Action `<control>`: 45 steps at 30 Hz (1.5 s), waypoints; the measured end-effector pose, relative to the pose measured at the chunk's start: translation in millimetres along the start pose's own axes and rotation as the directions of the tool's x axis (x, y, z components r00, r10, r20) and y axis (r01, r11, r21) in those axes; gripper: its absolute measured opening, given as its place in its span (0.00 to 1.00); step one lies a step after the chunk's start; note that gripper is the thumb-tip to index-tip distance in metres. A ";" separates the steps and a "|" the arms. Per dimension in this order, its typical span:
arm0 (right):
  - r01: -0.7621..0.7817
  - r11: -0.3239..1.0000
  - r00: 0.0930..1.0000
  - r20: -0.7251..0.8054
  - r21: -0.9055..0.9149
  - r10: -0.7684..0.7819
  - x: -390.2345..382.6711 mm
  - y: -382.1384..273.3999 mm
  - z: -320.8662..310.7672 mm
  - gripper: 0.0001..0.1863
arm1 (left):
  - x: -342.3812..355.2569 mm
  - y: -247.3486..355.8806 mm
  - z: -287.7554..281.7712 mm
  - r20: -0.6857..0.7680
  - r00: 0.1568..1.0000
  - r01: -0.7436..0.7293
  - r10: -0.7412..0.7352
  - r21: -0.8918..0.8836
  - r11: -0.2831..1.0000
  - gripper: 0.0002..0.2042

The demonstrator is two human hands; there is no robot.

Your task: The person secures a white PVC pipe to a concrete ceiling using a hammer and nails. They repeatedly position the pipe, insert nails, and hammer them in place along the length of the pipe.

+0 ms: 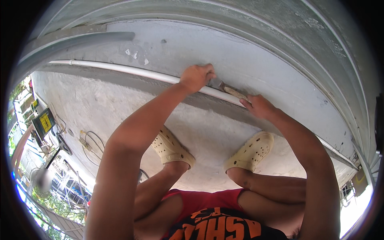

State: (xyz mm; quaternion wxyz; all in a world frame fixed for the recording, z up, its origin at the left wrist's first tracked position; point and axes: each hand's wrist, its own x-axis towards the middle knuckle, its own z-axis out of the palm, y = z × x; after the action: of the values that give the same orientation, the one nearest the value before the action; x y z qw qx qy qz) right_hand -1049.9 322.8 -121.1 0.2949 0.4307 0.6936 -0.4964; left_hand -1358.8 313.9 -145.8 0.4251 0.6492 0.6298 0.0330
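Observation:
A white pipe (132, 71) runs along the foot of a pale grey wall (280, 88). My left hand (198, 77) is over the pipe at the wall, fingers closed in a pinch on something small that I cannot make out. My right hand (258, 105) grips the wooden handle of a hammer (232, 90), whose dark metal head is just right of my left fingertips, close to the wall above the pipe.
My feet in beige clogs (252, 152) rest on the concrete floor (208, 128) below the pipe. At the left are a green-and-yellow device (44, 122), cables and a small socket (84, 142). Curved grey corrugated sheeting (260, 22) arches over the top and right.

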 end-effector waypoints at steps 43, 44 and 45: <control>0.239 0.970 0.939 -0.244 -0.047 -0.243 6.2 15.8 10.6 0.34 | 1.8 -49.5 12.8 0.379 0.919 -0.097 0.109 -0.052 0.994 0.11; 0.243 0.969 0.939 -0.238 -0.048 -0.247 8.0 15.2 12.3 0.34 | 2.7 -50.6 15.5 0.381 0.917 -0.091 0.116 -0.082 0.992 0.11; 0.247 0.968 0.940 -0.233 -0.047 -0.251 10.1 14.6 15.0 0.34 | 2.4 -50.5 19.1 0.387 0.920 -0.022 0.064 -0.113 0.993 0.11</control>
State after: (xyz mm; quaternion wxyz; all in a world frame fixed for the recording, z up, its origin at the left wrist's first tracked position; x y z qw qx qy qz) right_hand -1041.7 313.7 -140.9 0.1487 0.3932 0.7769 -0.4686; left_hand -1387.2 298.3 -189.2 0.5751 0.6331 0.5153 -0.0541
